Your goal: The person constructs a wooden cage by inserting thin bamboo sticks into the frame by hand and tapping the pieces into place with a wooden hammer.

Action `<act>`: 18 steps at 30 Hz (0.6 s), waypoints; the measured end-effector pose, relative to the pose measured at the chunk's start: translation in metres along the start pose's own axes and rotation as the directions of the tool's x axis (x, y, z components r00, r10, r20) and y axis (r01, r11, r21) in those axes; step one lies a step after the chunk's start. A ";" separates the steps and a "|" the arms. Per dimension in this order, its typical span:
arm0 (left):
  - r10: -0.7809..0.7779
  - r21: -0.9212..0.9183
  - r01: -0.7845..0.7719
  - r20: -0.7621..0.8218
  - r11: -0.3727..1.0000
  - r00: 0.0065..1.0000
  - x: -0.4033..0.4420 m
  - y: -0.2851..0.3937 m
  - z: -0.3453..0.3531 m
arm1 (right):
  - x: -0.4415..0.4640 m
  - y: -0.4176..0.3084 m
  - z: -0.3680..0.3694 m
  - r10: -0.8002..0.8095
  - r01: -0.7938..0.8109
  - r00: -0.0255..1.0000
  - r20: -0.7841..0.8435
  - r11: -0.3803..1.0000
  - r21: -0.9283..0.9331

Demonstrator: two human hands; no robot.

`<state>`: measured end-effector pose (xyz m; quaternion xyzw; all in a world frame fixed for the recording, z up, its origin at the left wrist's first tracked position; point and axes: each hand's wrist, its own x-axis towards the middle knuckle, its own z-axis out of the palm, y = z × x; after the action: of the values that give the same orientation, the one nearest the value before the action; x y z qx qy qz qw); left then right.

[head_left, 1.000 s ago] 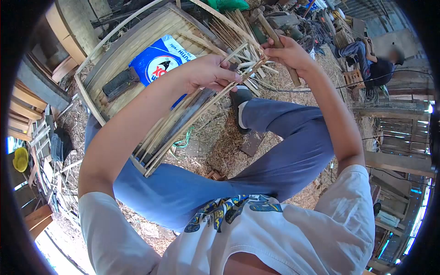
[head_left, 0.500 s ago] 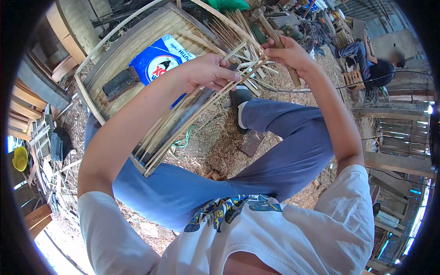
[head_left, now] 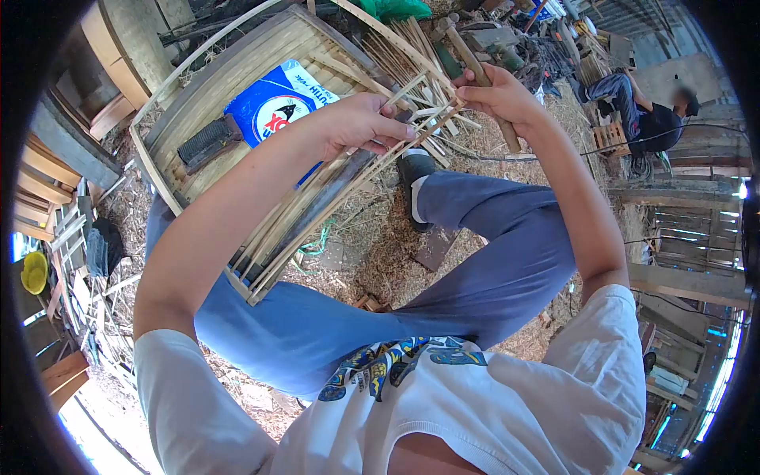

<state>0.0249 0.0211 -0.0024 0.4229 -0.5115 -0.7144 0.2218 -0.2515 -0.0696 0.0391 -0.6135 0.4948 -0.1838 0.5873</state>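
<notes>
A wooden frame of thin strips (head_left: 317,204) rests across my left thigh and reaches forward to its far right corner. My left hand (head_left: 368,127) is closed on a thin strip along the near edge of this frame, thumb and fingers pinched together. At the corner, the thumb and fingertips of my right hand (head_left: 503,96) pinch close to the strip ends. That same hand also holds a hammer (head_left: 507,133) by its wooden handle, head pointing away from me. Beneath my left forearm lies a blue and white printed packet (head_left: 273,101), and beside it a dark ridged block (head_left: 207,146).
Loose wooden strips (head_left: 412,47) lie beyond the frame. Shavings cover the ground (head_left: 380,245). A green cord (head_left: 317,241) lies near my left knee. A yellow hard object (head_left: 34,274) is far left. Another person (head_left: 661,119) sits at the far right, and a cable (head_left: 554,157) crosses there.
Both hands and the frame stay nearly in place, with only a slight shift of my right fingers at the corner. The seated person's arms have moved a little.
</notes>
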 end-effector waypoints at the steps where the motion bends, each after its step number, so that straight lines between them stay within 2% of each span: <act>1: 0.007 0.000 -0.007 -0.021 1.000 1.000 0.002 -0.002 -0.001 | 0.000 -0.001 0.000 0.000 0.000 1.000 -0.005 1.000 0.004; 3: 0.019 0.000 -0.019 -0.063 1.000 0.998 0.006 -0.007 -0.001 | -0.002 -0.002 0.002 0.001 -0.001 1.000 -0.015 1.000 0.013; 9: 0.014 -0.009 -0.014 -0.035 1.000 0.999 0.001 -0.003 0.001 | -0.004 -0.003 0.003 -0.014 0.014 0.999 -0.042 1.000 0.017; 12: -0.013 -0.184 0.008 -0.027 0.983 1.000 0.007 -0.011 0.002 | -0.002 0.000 0.001 -0.023 0.023 1.000 -0.017 0.999 0.034; 15: -0.038 -0.166 0.012 -0.154 0.986 0.987 0.012 -0.011 0.000 | -0.003 -0.001 0.002 -0.007 0.008 0.999 -0.031 0.999 0.034; 18: 0.008 -0.123 -0.031 -0.179 0.992 0.984 0.003 -0.007 0.005 | -0.004 -0.001 0.002 0.001 0.000 0.999 -0.047 1.000 0.026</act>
<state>0.0202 0.0243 -0.0088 0.4653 -0.4477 -0.7023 0.2998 -0.2510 -0.0655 0.0413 -0.6011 0.5064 -0.2045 0.5834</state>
